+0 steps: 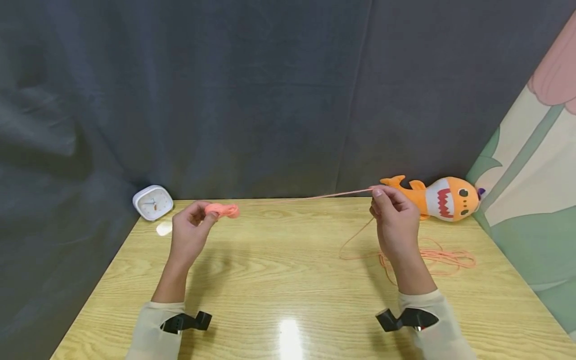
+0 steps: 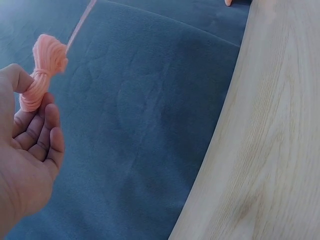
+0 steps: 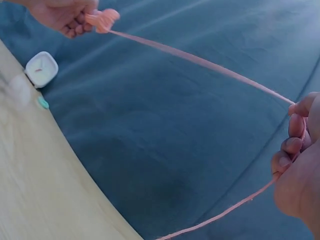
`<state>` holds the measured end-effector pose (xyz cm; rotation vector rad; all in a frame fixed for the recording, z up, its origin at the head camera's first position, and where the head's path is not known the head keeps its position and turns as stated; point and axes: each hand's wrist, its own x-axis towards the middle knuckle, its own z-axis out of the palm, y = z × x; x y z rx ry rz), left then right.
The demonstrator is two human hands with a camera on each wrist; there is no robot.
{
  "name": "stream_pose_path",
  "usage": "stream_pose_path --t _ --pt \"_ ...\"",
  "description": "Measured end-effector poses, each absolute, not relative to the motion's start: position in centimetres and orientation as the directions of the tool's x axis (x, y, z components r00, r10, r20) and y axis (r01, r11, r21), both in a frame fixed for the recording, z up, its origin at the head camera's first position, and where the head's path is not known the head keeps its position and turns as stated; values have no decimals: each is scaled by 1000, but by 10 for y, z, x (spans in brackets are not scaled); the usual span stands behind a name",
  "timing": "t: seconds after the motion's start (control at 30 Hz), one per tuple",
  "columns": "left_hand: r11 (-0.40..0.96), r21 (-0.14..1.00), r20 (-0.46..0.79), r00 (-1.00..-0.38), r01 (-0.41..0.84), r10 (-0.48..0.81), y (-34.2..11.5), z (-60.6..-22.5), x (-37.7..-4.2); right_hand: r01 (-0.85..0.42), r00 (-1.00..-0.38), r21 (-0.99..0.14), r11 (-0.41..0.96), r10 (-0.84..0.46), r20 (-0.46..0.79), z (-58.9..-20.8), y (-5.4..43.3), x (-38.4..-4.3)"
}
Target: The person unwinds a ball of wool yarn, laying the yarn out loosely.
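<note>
My left hand pinches a small bundle of coral-pink yarn between thumb and fingers, above the left side of the table. In the left wrist view the yarn bundle looks wound and cinched at its middle. One yarn strand stretches from the bundle across to my right hand, which pinches it between thumb and forefinger. Below the right hand the strand runs down to a loose heap of the same yarn on the table, partly hidden behind the wrist.
An orange plush shark lies at the table's back right. A white clock stands at the back left corner, beside a small pale disc. A dark curtain hangs behind the wooden table; a flowered cloth is at right.
</note>
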<state>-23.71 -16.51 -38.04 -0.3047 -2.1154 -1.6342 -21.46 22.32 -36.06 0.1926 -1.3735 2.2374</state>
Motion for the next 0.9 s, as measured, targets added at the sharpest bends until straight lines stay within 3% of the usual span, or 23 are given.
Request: stream_pose_path --t 0.63,0.9 --pt "279 868 455 -883 411 -115 -170 -378 -234 -526 -809 -740 -419 513 285 -347 259 -210" --pt "210 890 439 -885 404 -155 -172 -376 -233 -551 -782 -716 -429 566 262 -345 276 -212"
